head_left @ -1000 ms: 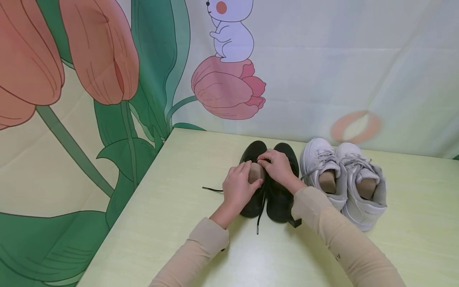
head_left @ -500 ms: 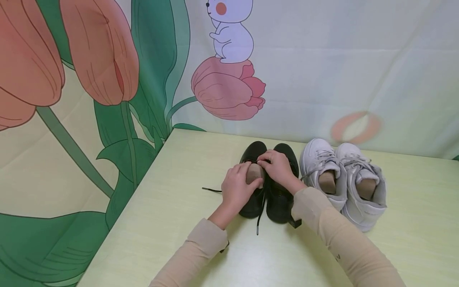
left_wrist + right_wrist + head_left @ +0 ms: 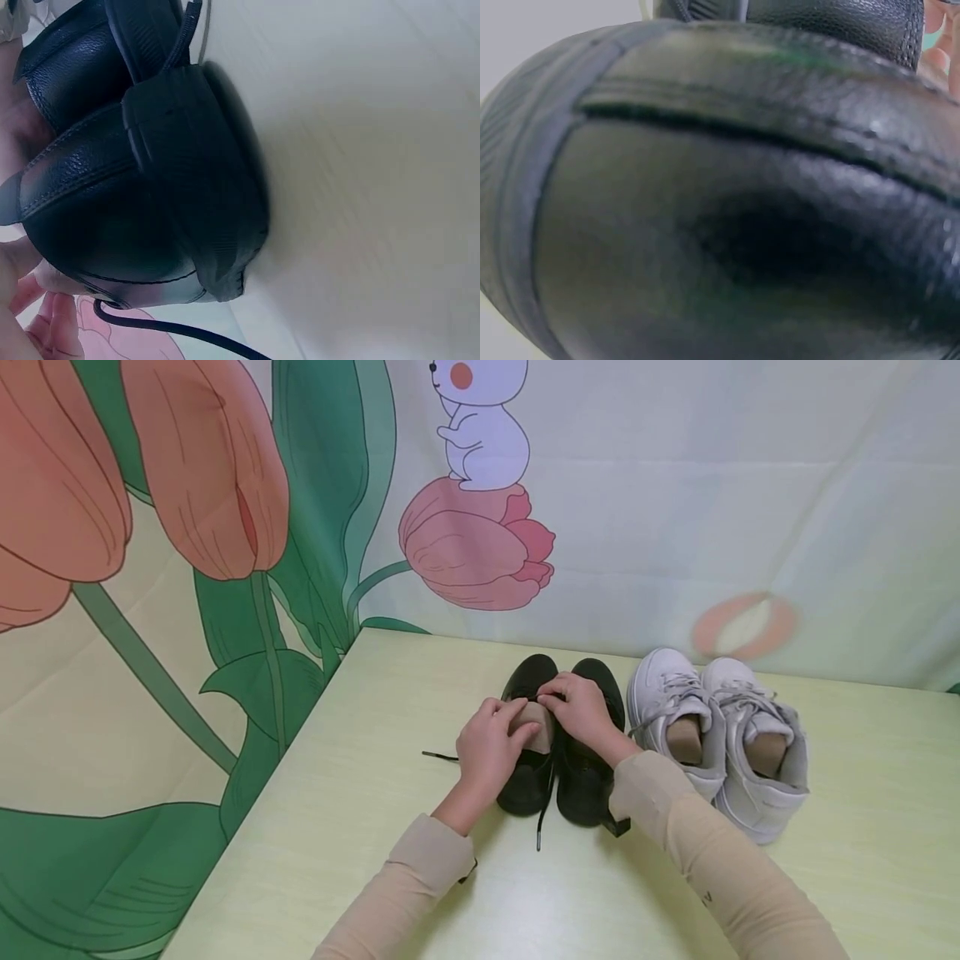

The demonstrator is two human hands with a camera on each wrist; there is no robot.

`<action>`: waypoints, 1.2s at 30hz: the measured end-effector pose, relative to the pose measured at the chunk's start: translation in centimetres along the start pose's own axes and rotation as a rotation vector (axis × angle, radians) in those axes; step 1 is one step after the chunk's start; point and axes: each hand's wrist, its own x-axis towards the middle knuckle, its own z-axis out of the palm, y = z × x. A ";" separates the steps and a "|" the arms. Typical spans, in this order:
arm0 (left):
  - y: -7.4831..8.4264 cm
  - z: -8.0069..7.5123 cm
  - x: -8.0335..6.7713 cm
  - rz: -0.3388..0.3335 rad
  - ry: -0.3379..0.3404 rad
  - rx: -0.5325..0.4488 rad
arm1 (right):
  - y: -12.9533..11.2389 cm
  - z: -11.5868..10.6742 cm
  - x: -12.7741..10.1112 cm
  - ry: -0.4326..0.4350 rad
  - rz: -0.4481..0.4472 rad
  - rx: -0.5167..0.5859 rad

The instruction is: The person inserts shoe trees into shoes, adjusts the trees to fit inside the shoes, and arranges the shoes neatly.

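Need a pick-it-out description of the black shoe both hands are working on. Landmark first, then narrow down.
On the pale green table, two pairs of shoes stand side by side before the tulip backdrop: white sneakers to the right, black ones to the left. The target is the leftmost black shoe, under the left hand and right hand. Only it has a tan insert between the fingers and a loose lace end trailing left.

table (image 3: 315,827): pale green | backdrop (image 3: 675,485): tulip cartoon cloth | light: soft, even

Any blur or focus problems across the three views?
Head view: sharp, even light, soft shadows under the black leather shoes. Left wrist: shoe heel in focus, pale green table smeared. Right wrist: shoe fills the frame, too close, soft focus.
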 end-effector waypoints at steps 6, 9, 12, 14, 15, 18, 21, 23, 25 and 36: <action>-0.3 0.2 0.2 -0.002 -0.001 0.017 | -0.1 0.0 0.1 0.003 0.001 0.004; -0.3 0.2 0.3 -0.001 -0.014 0.020 | -0.1 0.0 0.1 0.001 0.007 0.003; -0.5 0.3 0.5 0.003 -0.027 0.021 | -0.2 0.0 0.1 0.006 0.008 0.002; -0.9 0.5 0.4 -0.011 -0.043 0.026 | -0.2 0.0 0.1 0.009 0.003 0.005; -1.2 0.6 0.3 -0.018 -0.051 0.028 | -0.2 0.0 0.1 0.009 -0.001 0.006; -1.7 0.9 0.1 -0.036 -0.071 0.033 | -0.3 0.0 0.1 0.010 -0.004 0.006; -1.9 0.9 0.1 -0.030 -0.076 0.031 | -0.3 -0.1 0.1 0.007 -0.006 0.002; -1.9 0.9 0.1 -0.024 -0.082 0.039 | -0.4 -0.1 0.1 0.009 -0.005 0.003; -1.9 0.9 0.1 -0.025 -0.094 0.049 | -0.4 -0.1 0.1 0.009 -0.007 0.005; -1.0 0.4 -0.1 -0.078 -0.178 0.106 | -0.3 -0.1 -0.2 0.001 0.006 -0.009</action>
